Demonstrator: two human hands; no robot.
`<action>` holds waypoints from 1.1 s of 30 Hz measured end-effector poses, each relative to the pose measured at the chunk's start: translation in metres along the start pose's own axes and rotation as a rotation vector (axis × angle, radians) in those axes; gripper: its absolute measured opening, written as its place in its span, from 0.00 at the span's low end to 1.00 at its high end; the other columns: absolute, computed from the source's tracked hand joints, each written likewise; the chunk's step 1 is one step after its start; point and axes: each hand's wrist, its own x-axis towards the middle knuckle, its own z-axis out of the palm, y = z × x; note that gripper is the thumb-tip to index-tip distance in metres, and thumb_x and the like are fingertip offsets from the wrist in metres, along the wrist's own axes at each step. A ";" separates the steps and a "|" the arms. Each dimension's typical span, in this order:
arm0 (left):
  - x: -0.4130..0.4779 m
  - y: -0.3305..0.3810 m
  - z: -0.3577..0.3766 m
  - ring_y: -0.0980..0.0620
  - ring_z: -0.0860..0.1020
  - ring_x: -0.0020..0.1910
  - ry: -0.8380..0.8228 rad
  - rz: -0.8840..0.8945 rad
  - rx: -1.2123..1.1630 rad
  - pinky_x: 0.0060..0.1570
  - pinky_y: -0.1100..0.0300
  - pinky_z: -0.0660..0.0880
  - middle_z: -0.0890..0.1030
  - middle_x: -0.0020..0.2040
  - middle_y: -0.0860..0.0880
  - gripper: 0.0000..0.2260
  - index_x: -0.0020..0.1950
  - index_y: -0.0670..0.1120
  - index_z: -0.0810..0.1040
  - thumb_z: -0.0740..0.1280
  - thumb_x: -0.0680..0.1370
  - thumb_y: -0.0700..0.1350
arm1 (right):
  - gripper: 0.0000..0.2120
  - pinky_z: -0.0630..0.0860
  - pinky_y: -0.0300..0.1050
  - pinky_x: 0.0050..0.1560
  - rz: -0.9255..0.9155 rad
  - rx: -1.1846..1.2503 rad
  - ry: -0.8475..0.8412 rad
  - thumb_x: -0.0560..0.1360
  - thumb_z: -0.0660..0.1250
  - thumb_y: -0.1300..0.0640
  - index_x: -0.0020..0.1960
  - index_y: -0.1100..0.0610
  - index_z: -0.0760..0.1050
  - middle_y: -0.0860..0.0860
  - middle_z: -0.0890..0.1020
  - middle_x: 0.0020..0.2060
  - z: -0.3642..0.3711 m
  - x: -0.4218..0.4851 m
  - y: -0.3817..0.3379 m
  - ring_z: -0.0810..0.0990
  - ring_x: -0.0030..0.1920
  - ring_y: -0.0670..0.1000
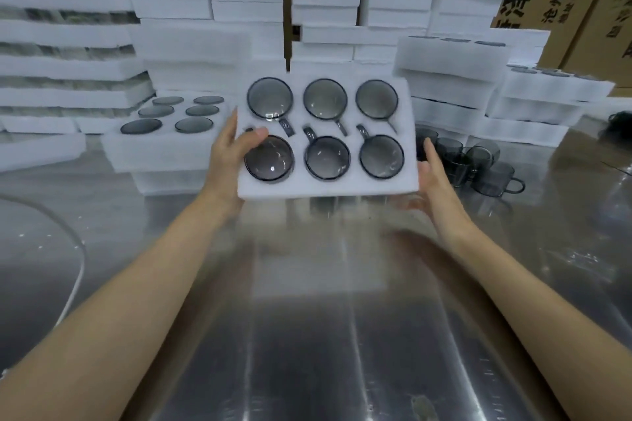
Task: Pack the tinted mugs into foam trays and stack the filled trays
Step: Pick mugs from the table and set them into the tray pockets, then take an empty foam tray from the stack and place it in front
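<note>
Foam tray [325, 187], six tinted mugs [327, 156] inside, grasped at ends by left grip [227, 150], right grip [437, 178].

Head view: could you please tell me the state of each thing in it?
White foam tray: lifted, all six slots filled.
Left hand: grips tray's left edge.
Right hand: holds tray's right edge.
Second white foam tray, left: filled, set down on foam stack.
Loose grey tinted glass mugs, right: unpacked, upright on steel table.
</note>
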 end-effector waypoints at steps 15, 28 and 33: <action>0.034 0.067 0.007 0.52 0.74 0.62 0.945 0.151 -0.168 0.63 0.56 0.73 0.66 0.71 0.48 0.44 0.79 0.57 0.40 0.69 0.75 0.53 | 0.30 0.77 0.39 0.46 0.033 -0.205 -0.077 0.80 0.56 0.46 0.78 0.45 0.48 0.49 0.76 0.58 0.011 0.001 0.009 0.81 0.42 0.45; 0.056 0.046 -0.015 0.45 0.51 0.77 1.081 -0.026 0.450 0.72 0.53 0.53 0.45 0.79 0.42 0.45 0.77 0.40 0.34 0.60 0.78 0.63 | 0.26 0.74 0.37 0.49 0.036 -0.332 -0.119 0.81 0.59 0.56 0.76 0.48 0.56 0.50 0.78 0.54 0.013 -0.004 0.004 0.80 0.44 0.46; 0.043 0.029 -0.039 0.45 0.46 0.78 1.086 -0.015 0.756 0.73 0.50 0.49 0.39 0.79 0.41 0.44 0.77 0.34 0.42 0.53 0.79 0.67 | 0.24 0.73 0.44 0.55 0.032 -0.404 -0.129 0.80 0.61 0.56 0.75 0.49 0.60 0.46 0.78 0.51 0.014 -0.003 0.005 0.79 0.41 0.39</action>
